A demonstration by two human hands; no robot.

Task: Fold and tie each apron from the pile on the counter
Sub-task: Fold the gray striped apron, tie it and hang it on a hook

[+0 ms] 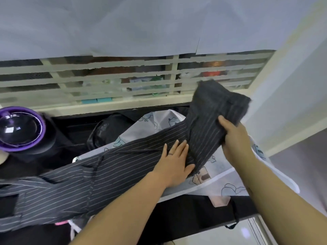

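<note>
- Your left hand (pixel 174 163): fingers straight, palm flat on pinstriped apron (pixel 109 175); likely pins cloth at fold line.
- Your right hand (pixel 233 137): fingers curled round apron's doubled end, raised off bench (pixel 194 213); likely ready to lay it over left hand.
- Apron long axis: near-left to far-right; raised end points far-right.
- Beneath both hands: white printed apron (pixel 221 184).
- Beyond left hand: black bag (pixel 106 131).
</note>
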